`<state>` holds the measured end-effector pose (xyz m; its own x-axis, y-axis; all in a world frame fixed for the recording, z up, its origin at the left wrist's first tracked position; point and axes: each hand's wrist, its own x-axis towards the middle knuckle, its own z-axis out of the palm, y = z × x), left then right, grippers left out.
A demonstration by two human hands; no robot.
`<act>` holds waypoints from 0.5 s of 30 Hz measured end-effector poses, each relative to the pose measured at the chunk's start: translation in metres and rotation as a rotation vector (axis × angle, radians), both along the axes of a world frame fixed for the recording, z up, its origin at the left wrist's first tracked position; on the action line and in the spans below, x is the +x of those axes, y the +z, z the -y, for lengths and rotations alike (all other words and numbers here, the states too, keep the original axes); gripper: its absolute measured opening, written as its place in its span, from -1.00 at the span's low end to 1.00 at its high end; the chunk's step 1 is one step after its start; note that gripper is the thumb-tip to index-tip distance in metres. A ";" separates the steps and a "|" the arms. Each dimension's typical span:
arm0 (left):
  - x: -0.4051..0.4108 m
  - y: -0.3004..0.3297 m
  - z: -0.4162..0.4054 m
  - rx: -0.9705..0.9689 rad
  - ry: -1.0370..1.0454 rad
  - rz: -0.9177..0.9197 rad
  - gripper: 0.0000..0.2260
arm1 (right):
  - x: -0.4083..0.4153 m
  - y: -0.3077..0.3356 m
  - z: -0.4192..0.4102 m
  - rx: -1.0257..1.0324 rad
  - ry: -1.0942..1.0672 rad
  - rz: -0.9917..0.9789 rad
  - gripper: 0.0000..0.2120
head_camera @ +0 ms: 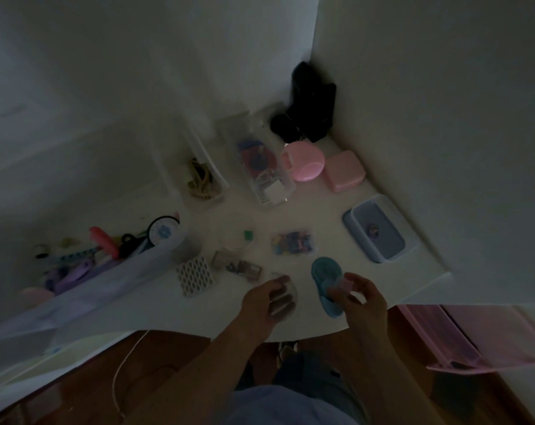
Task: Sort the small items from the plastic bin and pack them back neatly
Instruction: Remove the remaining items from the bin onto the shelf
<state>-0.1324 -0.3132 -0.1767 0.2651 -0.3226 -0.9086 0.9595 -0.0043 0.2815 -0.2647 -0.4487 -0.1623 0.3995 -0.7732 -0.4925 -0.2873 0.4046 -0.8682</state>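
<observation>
1. Small items lie spread over the white table, some loose and some in containers; the frame is dim and soft.
2. Nearest, the left hand curls its fingers round a small clear case at the table's front edge.
3. Just beside it, the right hand pinches a small pink piece between thumb and fingertips, above a teal pouch lying on the table.
4. A little farther in, a white honeycomb tray sits beside a clear flat box with dark bits inside, too blurred to name.
5. Past those, a clear round dish holds one green piece; near it, a small clear box is full of mixed colourful bits.
6. To the right, a blue tray holds one small dark object.
7. To the left, a clear bin holds combs, clips and purple pieces.
8. Farther back, a long clear box holds red and blue items and a white block; the open box next to it holds tan bands.
9. Next come a pink round container and a pink lidded case, touching each other.
10. Farthest, a black object stands in the wall corner.
</observation>
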 end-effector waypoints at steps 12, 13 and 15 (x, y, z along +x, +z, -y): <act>-0.005 -0.010 0.001 0.077 -0.007 0.030 -0.91 | -0.010 -0.006 0.000 0.164 -0.139 -0.064 -0.59; -0.006 -0.010 0.004 0.071 -0.007 0.030 -0.91 | -0.011 -0.004 0.000 0.187 -0.158 -0.026 -0.60; -0.009 -0.009 0.012 0.040 -0.017 0.043 -0.89 | -0.011 -0.003 0.001 0.211 -0.170 0.045 -0.60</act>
<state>-0.1417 -0.3248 -0.1853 0.2987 -0.2910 -0.9089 0.9463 -0.0331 0.3216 -0.2761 -0.4498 -0.1657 0.2979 -0.7133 -0.6343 -0.1633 0.6166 -0.7701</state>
